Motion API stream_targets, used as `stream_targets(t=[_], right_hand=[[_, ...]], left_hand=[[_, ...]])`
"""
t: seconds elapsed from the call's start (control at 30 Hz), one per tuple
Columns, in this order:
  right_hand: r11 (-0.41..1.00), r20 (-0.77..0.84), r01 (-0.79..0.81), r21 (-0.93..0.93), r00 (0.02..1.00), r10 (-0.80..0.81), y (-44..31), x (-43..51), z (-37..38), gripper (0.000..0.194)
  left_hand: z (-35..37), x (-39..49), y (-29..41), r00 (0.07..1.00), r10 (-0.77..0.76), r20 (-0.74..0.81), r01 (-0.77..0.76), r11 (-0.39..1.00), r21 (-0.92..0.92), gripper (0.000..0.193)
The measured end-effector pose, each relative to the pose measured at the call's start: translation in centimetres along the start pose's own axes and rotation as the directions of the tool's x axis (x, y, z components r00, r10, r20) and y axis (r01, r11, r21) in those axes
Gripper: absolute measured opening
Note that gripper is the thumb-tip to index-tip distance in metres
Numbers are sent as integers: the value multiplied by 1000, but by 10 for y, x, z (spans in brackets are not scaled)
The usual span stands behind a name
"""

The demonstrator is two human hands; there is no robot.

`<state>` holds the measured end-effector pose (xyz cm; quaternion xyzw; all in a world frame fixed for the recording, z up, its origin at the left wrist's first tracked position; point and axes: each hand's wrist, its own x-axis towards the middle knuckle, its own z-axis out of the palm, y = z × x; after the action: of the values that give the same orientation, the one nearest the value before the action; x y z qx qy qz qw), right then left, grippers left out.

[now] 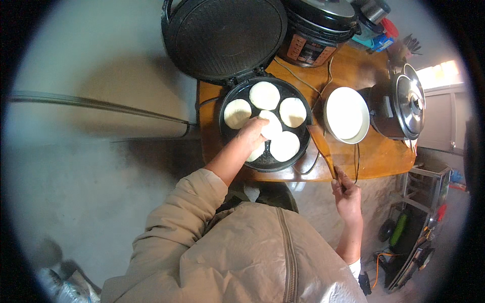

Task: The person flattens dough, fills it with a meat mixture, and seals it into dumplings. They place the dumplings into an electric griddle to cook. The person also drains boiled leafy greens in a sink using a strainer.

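A round electric griddle (272,162) stands raised-lid on the wooden table, its ribbed black lid (227,36) tipped back. Several pale dough rounds lie in the pan, among them one at the top (264,96), one at the right (293,112) and one at the left (237,114). My left hand (253,133) grips the edge of the middle dough round (271,127), over the pan's centre; whether it is lifted is unclear. My forearm partly hides a lower-left round. In my right hand (346,189) is a wooden spatula (322,146), its blade by the griddle's right rim.
Right of the griddle, a white bowl (347,115) sits on the wooden table (382,163). A lidded pot (401,106) stands beyond it, and an electric pressure cooker (316,34) behind. Power cords (299,78) cross the tabletop. A metal rack (428,189) is at the lower right.
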<state>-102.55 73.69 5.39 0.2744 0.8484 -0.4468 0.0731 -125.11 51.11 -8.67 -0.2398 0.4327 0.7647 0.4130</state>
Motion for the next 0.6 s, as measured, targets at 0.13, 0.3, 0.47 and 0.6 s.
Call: stream_targets(t=[0.13,0.3,0.47,0.6], right_hand=[[1000,23,15,3,1000,-15,-3,4,1,38],[999,1,51,-2,999,-51,-9,10,6,38],[990,-19,141,1,990,-141,-9,13,13,38],[999,81,32,-37,996,-29,-22,12,8,37]], left_hand=[[2,-5,3,988,90,-128,-74,990,121,29],[-5,2,1,963,144,-227,-64,943,328,23],[7,-1,-2,954,160,-253,-100,967,234,22],[-6,24,-16,905,301,-301,-137,875,463,25]])
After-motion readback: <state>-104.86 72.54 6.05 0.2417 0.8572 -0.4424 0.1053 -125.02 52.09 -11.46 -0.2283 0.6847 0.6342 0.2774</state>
